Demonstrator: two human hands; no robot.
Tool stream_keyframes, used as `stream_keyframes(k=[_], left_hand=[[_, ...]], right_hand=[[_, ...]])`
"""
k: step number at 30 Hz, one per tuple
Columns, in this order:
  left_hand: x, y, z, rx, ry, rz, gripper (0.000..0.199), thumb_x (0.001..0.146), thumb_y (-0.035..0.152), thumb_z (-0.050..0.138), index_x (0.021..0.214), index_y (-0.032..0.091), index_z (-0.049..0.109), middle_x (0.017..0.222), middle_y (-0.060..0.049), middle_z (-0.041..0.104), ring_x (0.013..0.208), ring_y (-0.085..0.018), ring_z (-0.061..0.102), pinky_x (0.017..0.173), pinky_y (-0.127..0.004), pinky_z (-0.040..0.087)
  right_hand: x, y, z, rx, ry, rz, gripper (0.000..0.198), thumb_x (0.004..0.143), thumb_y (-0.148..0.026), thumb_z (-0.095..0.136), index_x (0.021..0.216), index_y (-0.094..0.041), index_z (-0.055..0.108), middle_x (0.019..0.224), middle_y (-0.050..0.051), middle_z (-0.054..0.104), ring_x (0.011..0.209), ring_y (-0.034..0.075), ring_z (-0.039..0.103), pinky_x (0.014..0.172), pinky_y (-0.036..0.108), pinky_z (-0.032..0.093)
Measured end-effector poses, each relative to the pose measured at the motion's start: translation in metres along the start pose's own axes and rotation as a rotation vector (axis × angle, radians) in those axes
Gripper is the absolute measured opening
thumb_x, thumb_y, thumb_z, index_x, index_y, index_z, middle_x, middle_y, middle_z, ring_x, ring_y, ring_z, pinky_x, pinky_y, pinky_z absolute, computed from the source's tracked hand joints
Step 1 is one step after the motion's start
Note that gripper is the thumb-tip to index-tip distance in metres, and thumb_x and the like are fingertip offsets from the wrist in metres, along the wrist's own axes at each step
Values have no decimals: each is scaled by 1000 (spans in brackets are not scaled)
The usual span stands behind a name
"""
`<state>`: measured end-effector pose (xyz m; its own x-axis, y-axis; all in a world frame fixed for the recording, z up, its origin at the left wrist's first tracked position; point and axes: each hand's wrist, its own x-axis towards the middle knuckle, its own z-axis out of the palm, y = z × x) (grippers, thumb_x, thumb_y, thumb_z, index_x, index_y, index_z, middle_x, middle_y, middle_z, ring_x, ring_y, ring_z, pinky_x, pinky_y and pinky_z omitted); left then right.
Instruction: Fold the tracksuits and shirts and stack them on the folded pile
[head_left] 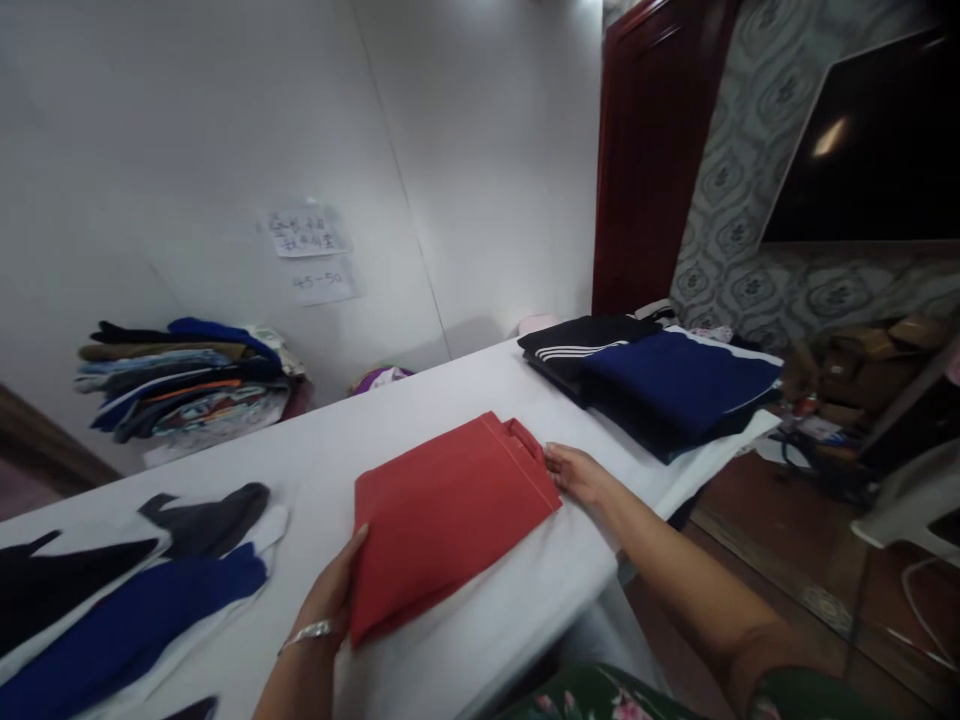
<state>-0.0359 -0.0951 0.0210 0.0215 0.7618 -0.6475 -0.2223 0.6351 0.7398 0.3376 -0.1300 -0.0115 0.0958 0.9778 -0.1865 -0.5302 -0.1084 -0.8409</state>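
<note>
I have a long white table (480,390) running across the frame. At its right end, a stack of dark and blue clothes (675,380) lies flat, and I think those are done. At lower left, some loose clothes (150,625) lie spread out and messy, so I guess they are left to do. In the lower middle is the red cloth (450,520), flat and folded almost like a big book. It looks nearly done to me, but a little strip (525,438) pokes out at its right end.

The left hand (341,585) grips the cloth's left edge, thumb on top; I can't see its other fingers. The right hand (571,472) pinches the right end, beside that strip.

Around them I see a big white wall (225,130) up top, a dark red door (660,150) and a black screen (877,150) at upper right. Another clothes pile (180,385) sits at middle left, below small paper notes (311,240). The stack and the loose clothes crowd both ends, but nothing lies on the red cloth.
</note>
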Motion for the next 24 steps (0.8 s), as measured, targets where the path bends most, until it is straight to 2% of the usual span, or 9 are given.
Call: stream_keyframes(k=[3, 6, 9, 13, 15, 18, 22, 24], left_hand=[[-4, 2, 4, -29, 0, -25, 41, 83, 37, 59, 117, 14, 59, 82, -10, 73, 77, -26, 71, 70, -38, 60], [-1, 2, 4, -70, 8, -47, 41, 81, 36, 61, 118, 18, 59, 86, -8, 74, 81, -27, 71, 69, -38, 60], [4, 1, 3, -88, 56, -56, 37, 82, 36, 58, 117, 24, 60, 88, -4, 74, 83, -26, 70, 68, -39, 61], [8, 0, 3, -76, 85, -65, 35, 81, 36, 60, 114, 26, 62, 90, -2, 74, 84, -26, 69, 67, -39, 61], [8, -1, 3, -73, 94, -65, 35, 80, 36, 61, 114, 27, 62, 91, -2, 73, 86, -26, 69, 69, -38, 61], [7, -2, 3, -75, 76, -43, 37, 80, 36, 62, 115, 27, 61, 95, -2, 73, 87, -25, 69, 71, -38, 61], [5, -1, 4, -55, 68, -37, 38, 80, 37, 62, 117, 27, 60, 96, -3, 73, 86, -25, 70, 73, -40, 60], [3, 0, 4, -37, 16, -51, 43, 78, 38, 65, 118, 23, 59, 95, -7, 73, 86, -26, 70, 75, -40, 60]], right_hand=[[2, 4, 5, 172, -33, 97, 23, 81, -39, 61, 92, -18, 60, 91, 5, 68, 81, 15, 66, 79, 28, 52], [2, 10, 10, 267, 8, 105, 26, 82, -42, 59, 93, -18, 61, 89, 3, 68, 78, 14, 65, 78, 28, 51], [-3, 14, 18, 205, 23, 96, 33, 79, -45, 62, 99, -18, 62, 89, 3, 70, 79, 17, 66, 78, 31, 51], [-16, 16, 32, 66, -138, -106, 52, 72, -35, 72, 120, -23, 57, 111, 4, 67, 100, 23, 63, 91, 38, 46], [-21, 17, 37, 30, -164, -154, 65, 67, -28, 75, 128, -27, 51, 119, 3, 63, 105, 24, 61, 95, 41, 44], [-23, 19, 39, 11, -167, -141, 77, 63, -22, 77, 133, -30, 46, 124, 2, 61, 107, 24, 60, 95, 42, 45], [-21, 18, 37, -19, -213, -104, 89, 59, -17, 78, 138, -32, 40, 119, 3, 63, 104, 25, 62, 91, 43, 47], [-19, 15, 37, -43, -208, -113, 92, 57, -15, 77, 138, -33, 38, 118, 2, 64, 103, 26, 62, 88, 42, 49]])
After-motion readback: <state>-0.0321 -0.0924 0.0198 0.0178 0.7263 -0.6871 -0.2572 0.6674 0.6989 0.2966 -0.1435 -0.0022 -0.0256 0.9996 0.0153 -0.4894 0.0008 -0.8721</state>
